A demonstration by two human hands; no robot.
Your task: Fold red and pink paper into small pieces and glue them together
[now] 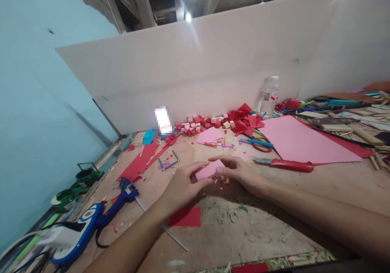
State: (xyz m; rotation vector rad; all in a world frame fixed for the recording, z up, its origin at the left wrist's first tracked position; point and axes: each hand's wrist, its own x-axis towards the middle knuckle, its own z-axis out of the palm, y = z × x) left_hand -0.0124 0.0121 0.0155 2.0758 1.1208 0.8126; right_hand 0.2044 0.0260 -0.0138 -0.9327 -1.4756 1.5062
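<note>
Between both hands, just above the table, is a small folded piece of pink paper (209, 170). My left hand (187, 183) grips its left end with thumb and fingers. At the other end, my right hand (236, 171) pinches the paper, thumb toward me. A red paper piece (189, 217) lies on the table below my left wrist. To the right of my right hand rests a knife with a red handle (292, 165). A small stack of pink paper pieces (209, 135) and blue-handled scissors (258, 143) lie beyond the hands.
A blue glue gun (122, 202) and a blue power strip (81, 240) with a white plug are at the left. Small red and pink paper cubes (198, 124) pile along the white panel (195, 70). A large pink sheet (304, 139) and a plastic bottle (269, 96) stand right of them.
</note>
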